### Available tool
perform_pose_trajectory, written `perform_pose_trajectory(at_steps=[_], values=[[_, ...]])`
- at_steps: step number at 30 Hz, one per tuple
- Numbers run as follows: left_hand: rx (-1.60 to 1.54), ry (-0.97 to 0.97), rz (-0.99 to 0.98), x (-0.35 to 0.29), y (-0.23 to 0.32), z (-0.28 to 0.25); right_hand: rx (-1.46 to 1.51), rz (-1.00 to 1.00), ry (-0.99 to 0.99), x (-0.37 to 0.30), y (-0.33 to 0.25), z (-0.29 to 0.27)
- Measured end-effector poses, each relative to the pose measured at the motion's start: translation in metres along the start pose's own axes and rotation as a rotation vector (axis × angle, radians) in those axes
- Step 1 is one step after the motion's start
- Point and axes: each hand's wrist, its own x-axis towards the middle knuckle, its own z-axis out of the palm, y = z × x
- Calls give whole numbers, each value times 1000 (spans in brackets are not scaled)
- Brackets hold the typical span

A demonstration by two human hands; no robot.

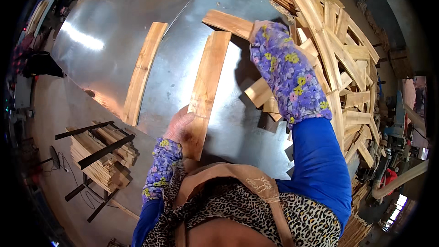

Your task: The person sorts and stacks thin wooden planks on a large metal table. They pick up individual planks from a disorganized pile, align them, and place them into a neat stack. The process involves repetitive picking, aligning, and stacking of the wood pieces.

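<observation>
our left hand [179,126] grips the near end of a long plank [208,87] lying on the metal table [109,41]. at one o'clock, our right hand [257,28], mostly hidden by its sleeve, touches a shorter board [227,22]; its grip we cannot tell.

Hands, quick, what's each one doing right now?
Left hand: gripping the near end of the long wooden board on the metal table.
Right hand: hidden under the floral sleeve; reaching to a short board, grip cannot be told.

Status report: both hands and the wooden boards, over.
Left hand grips near end of long pale wooden board on metal table. Right hand hidden behind floral sleeve, at short board.
</observation>
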Motion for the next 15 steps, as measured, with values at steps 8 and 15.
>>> perform_pose_trajectory(at_steps=[8,15], values=[[67,-93,-60,-16,26,-74,143,22,-427,-34,-53,-21],[-238,56,-248,-3,26,-153,1483,270,-254,-105,-101,-12]])
